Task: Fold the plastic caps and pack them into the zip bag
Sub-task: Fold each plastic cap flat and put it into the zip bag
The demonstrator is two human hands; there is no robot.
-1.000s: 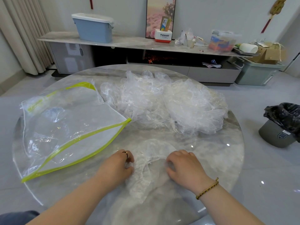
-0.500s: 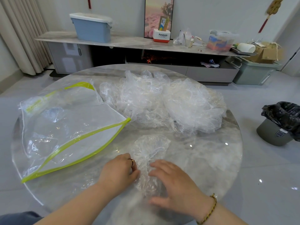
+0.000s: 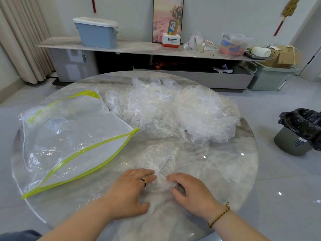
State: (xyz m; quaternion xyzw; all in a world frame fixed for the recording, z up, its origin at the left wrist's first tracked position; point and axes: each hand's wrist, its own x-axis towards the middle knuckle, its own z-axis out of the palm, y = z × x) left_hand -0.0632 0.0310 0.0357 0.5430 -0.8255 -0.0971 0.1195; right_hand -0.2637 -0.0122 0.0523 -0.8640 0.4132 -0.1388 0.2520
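Note:
One clear crumpled plastic cap (image 3: 159, 159) lies folded into a narrow strip on the round marble table (image 3: 225, 171), just in front of me. My left hand (image 3: 132, 188) rests flat on the table, its straight fingers touching the cap's near left edge. My right hand (image 3: 192, 193) has its fingers curled and pinches the cap's near end between thumb and forefinger. A big heap of loose clear caps (image 3: 173, 112) sits at the back of the table. The clear zip bag (image 3: 69, 140) with lime-green edging lies open-mouthed at the left.
A grey bin with a black liner (image 3: 298, 134) stands on the floor to the right. Behind the table runs a low sideboard (image 3: 139, 47) with a blue box (image 3: 97, 33) and clutter. Curtains hang at the far left.
The spread cap has been gathered into a narrower strip. Both hands moved inward toward each other, and my right hand went from flat on the cap to pinching its near end.

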